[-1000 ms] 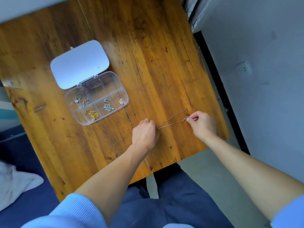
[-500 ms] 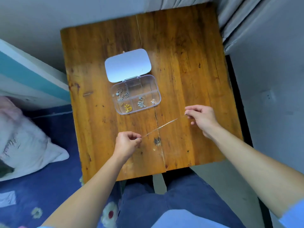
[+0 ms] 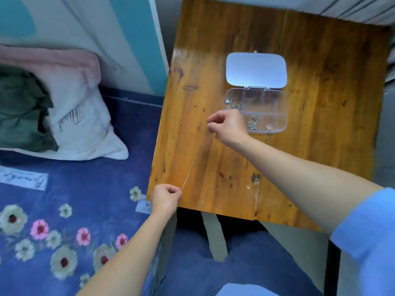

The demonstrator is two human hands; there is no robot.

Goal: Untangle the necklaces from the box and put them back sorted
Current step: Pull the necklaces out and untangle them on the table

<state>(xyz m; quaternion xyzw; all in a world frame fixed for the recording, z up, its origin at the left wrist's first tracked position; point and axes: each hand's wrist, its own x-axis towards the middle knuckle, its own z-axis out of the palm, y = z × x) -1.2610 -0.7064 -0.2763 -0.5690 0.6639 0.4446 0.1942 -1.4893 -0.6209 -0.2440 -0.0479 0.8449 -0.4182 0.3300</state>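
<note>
Untangling step: left hand (image 3: 165, 198) and right hand (image 3: 227, 127) pinching opposite ends of one necklace (image 3: 188, 176), stretched taut above desk (image 3: 310, 146). Next, probably: coil into a free box (image 3: 285, 116) compartment.

I log the box (image 3: 275, 110) on the worktop (image 3: 320, 135), just right of the right hand (image 3: 226, 127), its lid (image 3: 256, 69) behind. Necklace (image 3: 192, 165) spans to the left hand (image 3: 165, 197); bed (image 3: 74, 189) lies left.

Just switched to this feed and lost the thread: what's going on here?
A person holds one thin necklace taut between both hands over the wooden table. The left hand pinches one end at the table's near edge; the right hand pinches the other beside the open clear box. Other jewellery sits in its compartments.
</note>
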